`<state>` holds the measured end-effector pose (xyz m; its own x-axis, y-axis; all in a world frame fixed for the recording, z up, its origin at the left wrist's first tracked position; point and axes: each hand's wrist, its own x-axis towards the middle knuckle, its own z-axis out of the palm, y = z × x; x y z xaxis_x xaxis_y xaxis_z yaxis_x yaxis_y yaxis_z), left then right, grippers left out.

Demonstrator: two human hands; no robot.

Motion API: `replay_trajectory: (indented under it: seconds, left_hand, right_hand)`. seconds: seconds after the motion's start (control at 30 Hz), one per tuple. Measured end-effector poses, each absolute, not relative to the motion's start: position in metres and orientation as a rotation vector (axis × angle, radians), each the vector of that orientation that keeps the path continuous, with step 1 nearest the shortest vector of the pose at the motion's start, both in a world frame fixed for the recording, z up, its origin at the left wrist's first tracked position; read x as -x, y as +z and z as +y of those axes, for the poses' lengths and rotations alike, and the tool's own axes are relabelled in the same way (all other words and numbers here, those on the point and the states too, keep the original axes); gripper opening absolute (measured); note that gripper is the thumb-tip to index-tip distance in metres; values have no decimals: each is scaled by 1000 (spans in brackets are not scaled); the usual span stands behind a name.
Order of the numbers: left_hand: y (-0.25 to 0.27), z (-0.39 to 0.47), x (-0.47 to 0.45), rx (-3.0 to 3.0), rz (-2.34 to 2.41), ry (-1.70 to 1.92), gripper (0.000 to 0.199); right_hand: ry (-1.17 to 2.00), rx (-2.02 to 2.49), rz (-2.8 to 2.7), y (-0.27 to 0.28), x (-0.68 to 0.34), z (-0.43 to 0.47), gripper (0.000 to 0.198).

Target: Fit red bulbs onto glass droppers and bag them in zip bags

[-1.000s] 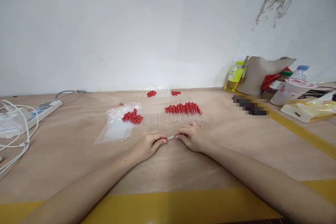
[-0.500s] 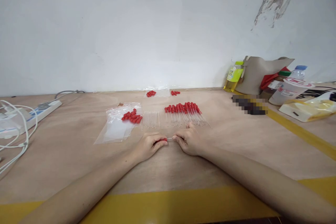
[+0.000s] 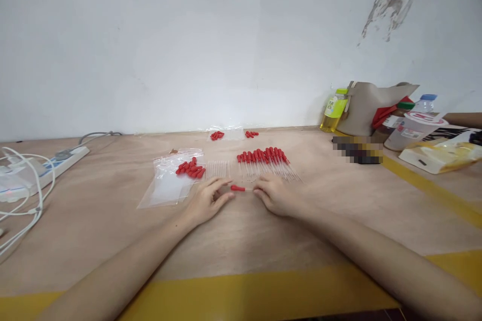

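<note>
My right hand (image 3: 274,194) pinches the thin clear tube of a dropper (image 3: 238,188), whose red rubber bulb points left. Just left of the bulb, my left hand (image 3: 211,197) is open, thumb and fingers apart and holding nothing. Beyond my right hand lies a row of droppers (image 3: 263,156) with red bulbs at the far end and clear tubes towards me. Several bare clear tubes (image 3: 219,168) lie side by side behind my left hand. Loose red bulbs (image 3: 191,168) are heaped on clear plastic bags (image 3: 165,185) to their left.
Two small groups of red bulbs (image 3: 217,135) lie on plastic near the wall. A white power strip (image 3: 64,165) with cables is at the left. At the right stand a yellow-green bottle (image 3: 334,109), a grey bag (image 3: 363,108), a plastic cup (image 3: 412,133) and a yellow packet (image 3: 444,155). Another person's arm (image 3: 465,120) shows at the far right edge.
My left hand has let go of the red bulb and opened, moving slightly left. My right hand has moved a little away from me with the dropper. Another person's arm has appeared at the right.
</note>
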<state>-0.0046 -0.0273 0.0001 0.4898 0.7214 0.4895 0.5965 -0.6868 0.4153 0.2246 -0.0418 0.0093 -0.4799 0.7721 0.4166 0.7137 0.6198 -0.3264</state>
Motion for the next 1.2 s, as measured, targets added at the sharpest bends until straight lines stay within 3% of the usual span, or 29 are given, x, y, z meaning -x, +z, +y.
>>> replay_trajectory:
  seconds: [0.27, 0.5, 1.07, 1.2]
  left_hand:
    - [-4, -19, 15, -2594, 1246, 736, 16]
    - [-3, -20, 14, -2530, 1233, 736, 17]
    - [-3, -11, 17, -2456, 1198, 730, 19]
    - [1, 0, 26, -2571, 1266, 916, 23]
  right_hand:
    - [500, 1653, -1830, 25, -210, 19, 25]
    - [310, 2004, -1745, 14, -171, 47, 30]
    - [156, 1915, -2012, 19, -149, 35, 27]
    - [238, 1978, -2078, 26, -138, 38, 29]
